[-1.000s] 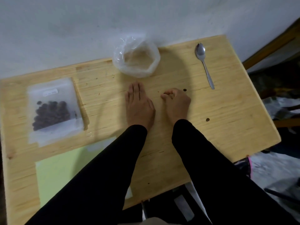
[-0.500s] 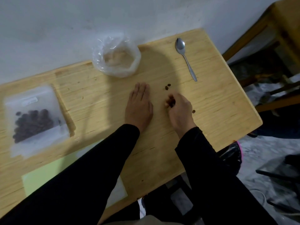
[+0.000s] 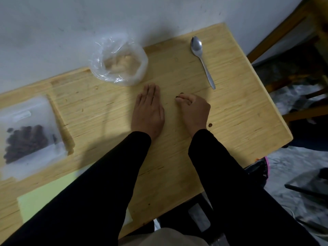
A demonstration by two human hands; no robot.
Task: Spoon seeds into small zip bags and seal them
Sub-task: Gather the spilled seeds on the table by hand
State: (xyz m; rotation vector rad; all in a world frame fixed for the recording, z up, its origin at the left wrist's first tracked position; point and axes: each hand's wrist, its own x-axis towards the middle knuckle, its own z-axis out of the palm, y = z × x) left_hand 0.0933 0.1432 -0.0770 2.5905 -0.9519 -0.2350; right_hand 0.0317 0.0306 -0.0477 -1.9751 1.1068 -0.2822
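My left hand (image 3: 148,110) lies flat on the wooden table (image 3: 230,132), fingers straight and together. Beside it my right hand (image 3: 193,110) has its fingers curled and pinches small dark seeds (image 3: 179,96) at the fingertips. One loose seed (image 3: 210,125) lies on the table by my right wrist. A frosted zip bag (image 3: 30,132) holding dark seeds lies flat at the far left. A metal spoon (image 3: 202,59) rests at the back right, untouched. A clear open plastic bag (image 3: 120,61) with pale contents stands at the back centre, just beyond my left fingertips.
A pale green sheet (image 3: 44,197) lies at the table's near left, partly under my left sleeve. A white wall runs behind the table. Wooden furniture (image 3: 284,31) stands to the right, and dark clutter lies on the floor below the table's right edge.
My right hand moved forward and picked up the seeds that lay ahead of it, now pinching them at its fingertips. My left hand stays flat. The view shifted.
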